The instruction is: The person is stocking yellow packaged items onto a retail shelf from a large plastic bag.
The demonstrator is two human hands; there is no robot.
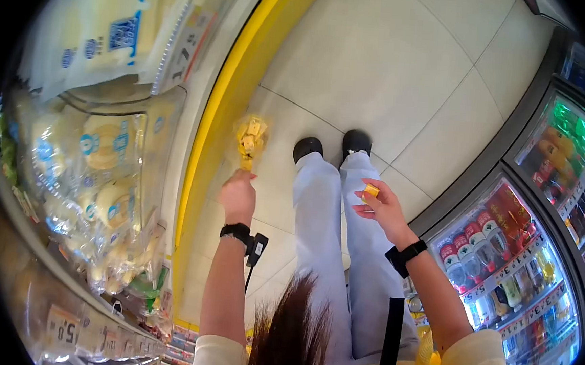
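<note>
My left hand (238, 198) is closed around the gathered end of a clear plastic bag (251, 136). Several small yellow-wrapped pieces show inside the bag, which is held out over the floor beside a yellow shelf edge. Between the thumb and fingers of my right hand (388, 213) is one small yellow-wrapped piece (371, 190), like those in the bag; its exact kind is too small to tell. The right hand is in front of my legs, apart from the bag. Black bands are on both wrists.
To the left, a shelf holds clear packs of pale round food (109, 142), with a yellow base edge (210, 122). Glass-door drink coolers (499, 241) stand on the right. My black shoes (358, 141) are on the tiled floor (389, 60). Price tags (62, 329) line the lower left.
</note>
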